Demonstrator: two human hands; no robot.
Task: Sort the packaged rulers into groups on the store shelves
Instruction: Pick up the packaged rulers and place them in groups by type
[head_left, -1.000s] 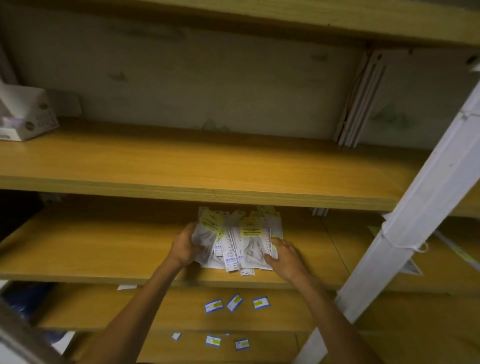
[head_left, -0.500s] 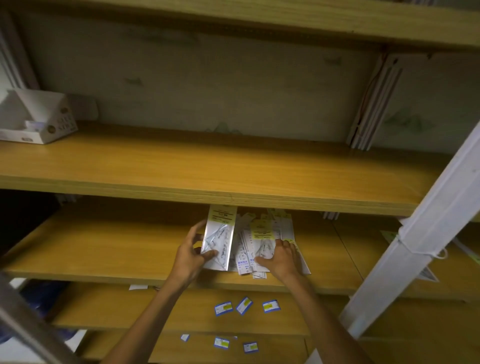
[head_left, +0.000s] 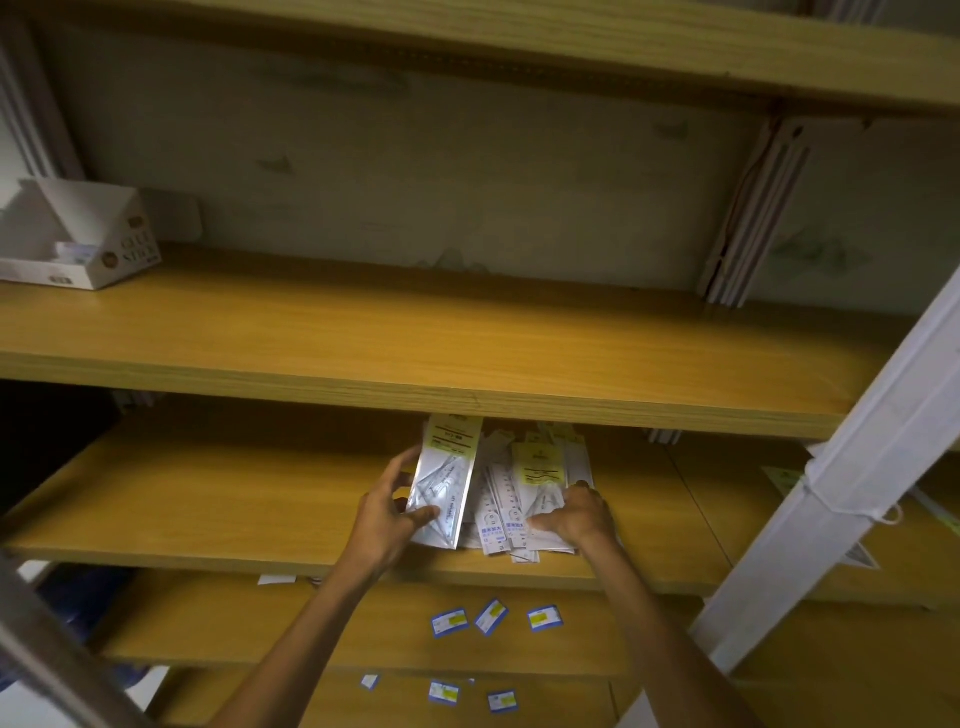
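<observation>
Clear plastic ruler pack (head_left: 445, 486), long axis pointing into the shelf (head_left: 208, 499), is pinched by the left hand (head_left: 387, 519) left of the pile (head_left: 524, 499), which the right hand (head_left: 576, 514) presses flat.

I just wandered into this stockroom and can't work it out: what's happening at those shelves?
A person is sorting packaged rulers on a wooden shelf. The left hand holds one ruler pack tilted up, beside the rest. The right hand rests on the pile of packs lying on the same shelf. So the sorting is under way, with most packs in one heap. A white cardboard box sits on the shelf above, and small blue labels lie scattered on the shelf below.
</observation>
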